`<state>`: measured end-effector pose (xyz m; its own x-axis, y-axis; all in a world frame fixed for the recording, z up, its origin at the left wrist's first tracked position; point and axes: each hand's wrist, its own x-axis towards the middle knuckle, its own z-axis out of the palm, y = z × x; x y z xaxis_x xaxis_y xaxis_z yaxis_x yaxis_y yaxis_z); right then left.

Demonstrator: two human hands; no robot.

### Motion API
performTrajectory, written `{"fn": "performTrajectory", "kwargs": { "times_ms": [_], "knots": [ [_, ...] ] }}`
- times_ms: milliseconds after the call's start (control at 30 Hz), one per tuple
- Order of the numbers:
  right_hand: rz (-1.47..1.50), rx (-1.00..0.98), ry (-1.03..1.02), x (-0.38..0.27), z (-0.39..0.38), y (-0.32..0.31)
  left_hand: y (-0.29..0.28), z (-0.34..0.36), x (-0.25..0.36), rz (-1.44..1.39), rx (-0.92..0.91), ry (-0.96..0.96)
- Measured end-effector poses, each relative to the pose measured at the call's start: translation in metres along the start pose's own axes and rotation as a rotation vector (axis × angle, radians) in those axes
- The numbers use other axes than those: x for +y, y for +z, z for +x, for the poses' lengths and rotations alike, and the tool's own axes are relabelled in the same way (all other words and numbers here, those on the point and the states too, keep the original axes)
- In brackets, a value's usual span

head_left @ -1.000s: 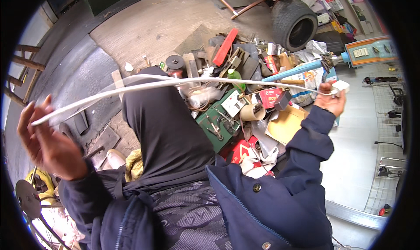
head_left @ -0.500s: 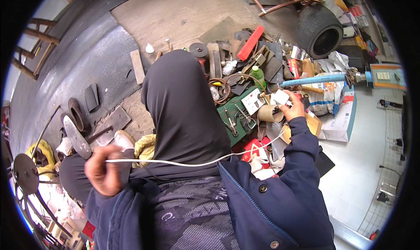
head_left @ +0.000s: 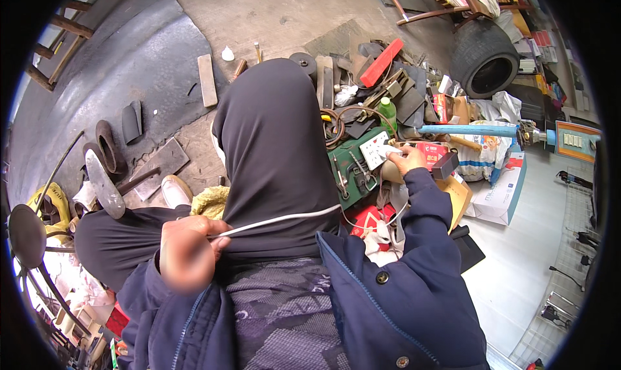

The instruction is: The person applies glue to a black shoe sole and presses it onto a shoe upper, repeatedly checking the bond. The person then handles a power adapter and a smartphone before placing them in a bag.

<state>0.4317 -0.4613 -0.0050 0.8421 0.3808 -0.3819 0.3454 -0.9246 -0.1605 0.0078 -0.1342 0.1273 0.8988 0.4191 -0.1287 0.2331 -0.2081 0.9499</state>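
**Handling a white cable [head_left: 284, 218] at close quarters**

Pinched, at left, between the closed thumb and fingers of the left hand [head_left: 194, 242]. Running rightward across dark trousers [head_left: 272, 130], then sagging over red-and-white packaging [head_left: 370, 217] beside the navy right sleeve [head_left: 424, 211]. Next, beside a green case [head_left: 352, 187] bearing a white socket panel [head_left: 372, 151], clasping a white adapter [head_left: 391, 151] between closed fingers of the right hand [head_left: 409, 160], at the panel's edge; impossible to tell whether plugged in. Farther right, flanked by a red box [head_left: 430, 152], a blue bar [head_left: 469, 130] and a white carton [head_left: 497, 196].
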Motion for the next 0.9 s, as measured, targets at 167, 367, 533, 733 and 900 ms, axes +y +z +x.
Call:
{"fn": "performTrajectory", "kwargs": {
  "times_ms": [167,367,533,733,900],
  "knots": [
    [-0.052,-0.047,0.027,-0.004,0.017,0.017,0.004,0.000,-0.009,0.037,0.090,0.045],
    [-0.208,-0.134,0.138,0.005,0.035,0.038,0.000,0.001,-0.013,0.014,0.103,0.027],
    [-0.097,-0.196,0.190,0.011,0.038,0.042,-0.001,0.002,-0.013,-0.001,0.112,-0.038],
    [0.072,-0.200,0.196,0.001,0.033,0.039,-0.004,0.006,-0.025,-0.001,0.106,0.066],
    [-0.204,-0.094,0.069,-0.009,0.026,0.033,-0.006,0.004,-0.029,0.016,0.085,0.089]
  ]
}}
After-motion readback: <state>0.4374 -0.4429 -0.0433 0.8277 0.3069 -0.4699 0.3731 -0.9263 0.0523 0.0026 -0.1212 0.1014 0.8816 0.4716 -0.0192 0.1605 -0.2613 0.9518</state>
